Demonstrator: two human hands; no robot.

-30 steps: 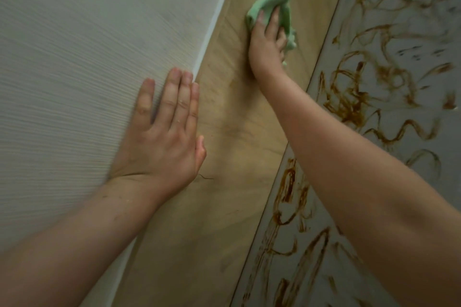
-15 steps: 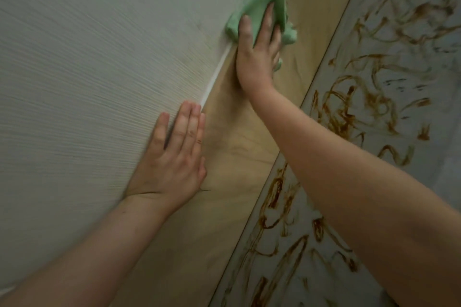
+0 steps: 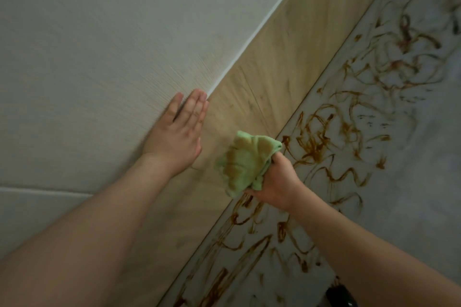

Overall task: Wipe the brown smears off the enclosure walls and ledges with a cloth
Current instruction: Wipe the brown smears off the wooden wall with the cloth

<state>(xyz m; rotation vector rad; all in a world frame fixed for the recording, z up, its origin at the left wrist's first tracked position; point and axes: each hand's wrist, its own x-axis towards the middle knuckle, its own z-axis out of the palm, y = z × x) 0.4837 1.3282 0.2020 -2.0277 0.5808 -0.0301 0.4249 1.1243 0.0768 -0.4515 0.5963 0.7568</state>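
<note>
Right hand (image 3: 277, 183) grips the bunched green cloth (image 3: 245, 162), fingers curled round it. The cloth's brown-stained face is turned up, over the seam between wood board (image 3: 282, 62) and grey panel (image 3: 411, 194). Left hand (image 3: 179, 137) lies flat, fingers together, braced on the white wall (image 3: 99, 45). Beyond, brown smears (image 3: 316, 142) lie thick. Likely between strokes; the next move needs a clean fold pressed onto the smears.
</note>
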